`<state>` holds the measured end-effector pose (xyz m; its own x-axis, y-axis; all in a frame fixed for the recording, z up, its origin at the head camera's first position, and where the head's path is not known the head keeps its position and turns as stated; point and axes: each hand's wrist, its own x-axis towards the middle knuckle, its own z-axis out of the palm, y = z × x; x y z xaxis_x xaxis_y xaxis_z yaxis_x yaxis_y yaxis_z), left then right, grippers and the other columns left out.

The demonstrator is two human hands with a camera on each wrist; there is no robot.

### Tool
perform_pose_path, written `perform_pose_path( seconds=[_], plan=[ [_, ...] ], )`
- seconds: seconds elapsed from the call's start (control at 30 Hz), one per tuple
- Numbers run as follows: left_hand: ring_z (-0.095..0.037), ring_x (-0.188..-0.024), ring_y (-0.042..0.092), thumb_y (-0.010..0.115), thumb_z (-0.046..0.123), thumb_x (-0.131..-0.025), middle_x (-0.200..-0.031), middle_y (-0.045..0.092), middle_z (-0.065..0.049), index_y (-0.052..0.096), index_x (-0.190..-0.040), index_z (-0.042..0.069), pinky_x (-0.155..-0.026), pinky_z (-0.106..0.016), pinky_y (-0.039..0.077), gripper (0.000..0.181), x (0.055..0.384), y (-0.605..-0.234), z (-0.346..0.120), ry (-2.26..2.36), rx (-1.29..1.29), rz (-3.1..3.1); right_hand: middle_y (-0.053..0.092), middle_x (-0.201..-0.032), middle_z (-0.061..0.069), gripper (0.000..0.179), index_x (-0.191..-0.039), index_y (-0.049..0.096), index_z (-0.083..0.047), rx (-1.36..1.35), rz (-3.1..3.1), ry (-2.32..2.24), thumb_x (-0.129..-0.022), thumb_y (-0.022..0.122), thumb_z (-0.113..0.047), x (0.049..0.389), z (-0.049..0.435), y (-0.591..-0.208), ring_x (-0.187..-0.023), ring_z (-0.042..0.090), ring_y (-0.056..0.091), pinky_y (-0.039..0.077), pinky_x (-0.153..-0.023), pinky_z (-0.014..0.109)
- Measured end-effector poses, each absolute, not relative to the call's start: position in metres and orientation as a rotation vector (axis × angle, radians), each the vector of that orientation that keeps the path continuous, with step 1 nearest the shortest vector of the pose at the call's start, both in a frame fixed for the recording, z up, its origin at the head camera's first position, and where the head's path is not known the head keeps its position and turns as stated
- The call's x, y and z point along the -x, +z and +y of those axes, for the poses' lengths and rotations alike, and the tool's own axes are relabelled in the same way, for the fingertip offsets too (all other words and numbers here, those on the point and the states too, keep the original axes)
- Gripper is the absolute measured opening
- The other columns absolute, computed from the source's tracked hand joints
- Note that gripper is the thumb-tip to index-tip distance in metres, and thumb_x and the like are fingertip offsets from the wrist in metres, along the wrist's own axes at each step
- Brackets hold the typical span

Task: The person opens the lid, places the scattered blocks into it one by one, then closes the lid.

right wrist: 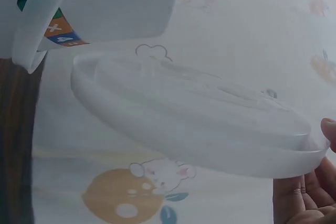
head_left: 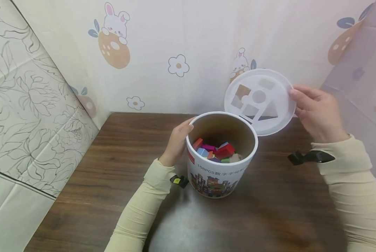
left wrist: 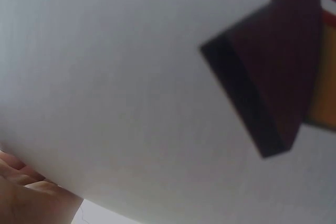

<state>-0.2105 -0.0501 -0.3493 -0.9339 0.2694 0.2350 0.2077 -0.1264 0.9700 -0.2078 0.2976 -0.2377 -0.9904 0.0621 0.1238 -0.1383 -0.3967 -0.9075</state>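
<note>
A white round bucket (head_left: 217,175) stands on the table, printed with a picture of coloured blocks and the text "108PCS". Inside it lie several coloured wooden blocks (head_left: 224,151), red, blue, purple and green among them. My left hand (head_left: 175,141) holds the bucket's left side, the thumb up at the rim; in the left wrist view the printed wall (left wrist: 131,93) fills most of the picture. Beyond the bucket's right rim, my right hand (head_left: 317,110) pinches the edge of a translucent white lid (head_left: 283,119) with shaped cutouts. The lid is raised and tilted, its lower left edge overlapping the bucket in the head view.
The brown wood-grain table (head_left: 112,196) reaches back to a curtain (head_left: 206,35) printed with rabbits and flowers. A panel with line-drawn flowers (head_left: 33,87) closes the left side. A white strap (right wrist: 39,24) hangs at the bucket's side in the right wrist view.
</note>
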Motion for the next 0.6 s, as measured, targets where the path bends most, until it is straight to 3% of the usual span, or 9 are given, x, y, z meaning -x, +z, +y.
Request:
perform_pose_path(
  seconds=[0.37,0.53,0.6],
  plan=[
    [-0.031,-0.123,0.055,0.046,0.028,-0.100,-0.133,0.060,-0.009,0.056,-0.136,0.014,-0.104,-0.053,0.046,0.040,0.210,-0.348,-0.049,2.262,-0.563,2.041,0.076,-0.089,-0.008,0.032,-0.110,0.071,0.006,-0.424,-1.999,1.683,-0.078,0.075,0.007,0.183,0.252,-0.229,-0.077,0.003,0.071,0.055,-0.066,0.011],
    [-0.032,-0.123,0.055,0.045,0.026,-0.100,-0.133,0.060,-0.009,0.056,-0.136,0.013,-0.105,-0.054,0.046,0.040,0.209,-0.347,-0.047,2.267,-0.555,2.042,0.073,-0.093,-0.018,0.032,-0.105,0.073,0.006,-0.617,-2.075,1.220,-0.073,0.078,0.012,0.173,0.238,-0.235,-0.079,-0.002,0.068,0.052,-0.071,0.007],
    [-0.033,-0.123,0.055,0.044,0.025,-0.100,-0.132,0.060,-0.010,0.056,-0.136,0.012,-0.105,-0.055,0.045,0.040,0.209,-0.347,-0.046,2.268,-0.551,2.045,0.073,-0.096,-0.016,0.029,-0.102,0.074,0.005,-0.737,-2.045,1.136,-0.074,0.080,0.005,0.171,0.234,-0.238,-0.082,-0.002,0.067,0.051,-0.073,0.007]
  ],
)
